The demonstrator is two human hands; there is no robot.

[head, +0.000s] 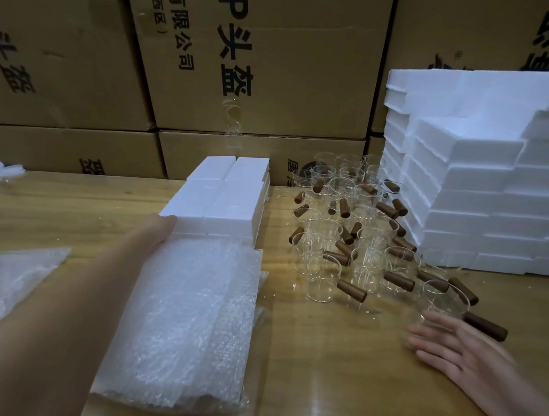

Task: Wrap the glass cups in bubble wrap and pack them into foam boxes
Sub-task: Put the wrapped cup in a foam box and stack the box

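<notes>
While clear wooden-handled glass cups (365, 267) all stand unwrapped, right hand (459, 350) fingers (438, 321) spread open beside one; left hand (161, 228) fingers hidden.

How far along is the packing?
Barely begun, it seems. No wrapped cup shows; the cups all stand bare. The right hand reaches for the nearest cup; the left hand is at the foam boxes. Wrapping with the bubble wrap and boxing remain.

Just one head cam here, wide-angle, looking forward and down over the worktop (336, 360) from close up, facing a wall of cardboard boxes (278, 60).
</notes>
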